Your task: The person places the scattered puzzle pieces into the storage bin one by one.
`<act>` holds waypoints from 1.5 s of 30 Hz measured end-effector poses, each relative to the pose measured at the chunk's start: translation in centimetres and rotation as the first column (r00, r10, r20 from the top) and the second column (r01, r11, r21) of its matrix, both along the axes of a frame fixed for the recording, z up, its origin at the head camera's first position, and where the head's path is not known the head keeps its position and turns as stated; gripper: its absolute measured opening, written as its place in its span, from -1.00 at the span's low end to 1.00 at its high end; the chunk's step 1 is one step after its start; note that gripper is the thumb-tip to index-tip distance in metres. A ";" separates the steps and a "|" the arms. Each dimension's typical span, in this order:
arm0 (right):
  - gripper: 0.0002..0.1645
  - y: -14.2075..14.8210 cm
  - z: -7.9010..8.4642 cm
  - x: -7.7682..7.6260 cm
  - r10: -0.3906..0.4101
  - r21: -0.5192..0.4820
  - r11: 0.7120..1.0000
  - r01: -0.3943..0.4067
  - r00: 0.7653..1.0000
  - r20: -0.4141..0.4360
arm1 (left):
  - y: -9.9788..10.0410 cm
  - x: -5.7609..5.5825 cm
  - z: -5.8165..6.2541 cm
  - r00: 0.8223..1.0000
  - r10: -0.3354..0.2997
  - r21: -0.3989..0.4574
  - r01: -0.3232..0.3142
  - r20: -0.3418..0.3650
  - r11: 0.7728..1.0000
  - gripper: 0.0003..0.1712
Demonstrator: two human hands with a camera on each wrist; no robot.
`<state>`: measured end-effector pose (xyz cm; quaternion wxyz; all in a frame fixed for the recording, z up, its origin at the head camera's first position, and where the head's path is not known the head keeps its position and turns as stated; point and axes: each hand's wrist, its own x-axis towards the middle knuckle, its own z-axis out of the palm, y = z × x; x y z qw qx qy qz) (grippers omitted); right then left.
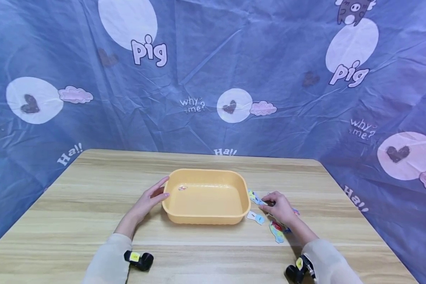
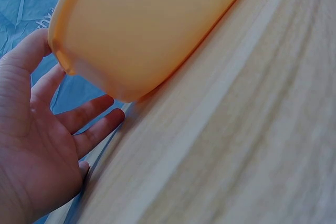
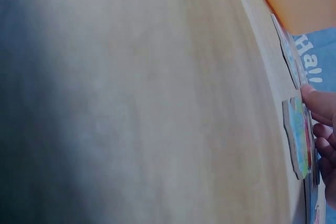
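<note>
A yellow plastic basin (image 1: 206, 219) sits on the table, with its left end at my left hand (image 1: 145, 204). The left thumb laps over the rim while the other fingers spread along the outer wall, as the left wrist view also shows on the basin's side (image 2: 142, 30). To the right of the basin, my right hand (image 1: 280, 209) pinches a colourful cardboard puzzle piece (image 1: 255, 197) by its near end. A white and light-blue piece (image 1: 256, 217) lies beside the basin. Another multicoloured piece (image 1: 277, 232) lies below the right hand, which partly hides several more.
A small printed patch (image 1: 182, 188) shows inside the basin near its far left corner. The wooden table (image 1: 184, 256) ends at a blue printed cloth (image 1: 191, 71) hanging behind and at the sides. Each sleeve has a black wrist camera (image 1: 139, 260) strapped to it.
</note>
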<state>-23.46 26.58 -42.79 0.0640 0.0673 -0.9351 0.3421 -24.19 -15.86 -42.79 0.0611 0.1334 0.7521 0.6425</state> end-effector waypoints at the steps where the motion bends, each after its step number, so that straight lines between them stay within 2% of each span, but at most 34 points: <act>1: -0.70 0.0 0.0 0.0 -0.003 0.002 1.000 0.003 1.000 0.004 | 0.0 0.0 0.0 1.000 -0.002 0.003 0.002 -0.004 1.000 -0.35; 12: -0.78 -0.2 0.0 -0.3 -0.030 0.018 0.999 0.029 0.999 0.022 | -0.1 0.0 0.1 1.000 -0.006 0.015 0.006 0.003 1.000 -0.31; 22: -0.78 -0.3 0.2 -0.3 -0.072 -0.006 0.997 0.072 0.994 0.077 | -0.1 0.0 0.1 1.000 -0.011 0.013 0.011 0.000 1.000 -0.32; 42: -0.80 -0.4 1.1 -0.2 -0.057 0.022 0.998 0.054 0.989 0.137 | -0.1 -0.1 -0.1 1.000 -0.004 0.014 0.004 -0.002 1.000 -0.34; 45: -0.79 -0.3 1.3 -0.2 -0.042 0.038 0.999 0.037 0.992 0.119 | -0.1 -0.1 -0.2 1.000 0.001 0.015 -0.001 -0.002 1.000 -0.35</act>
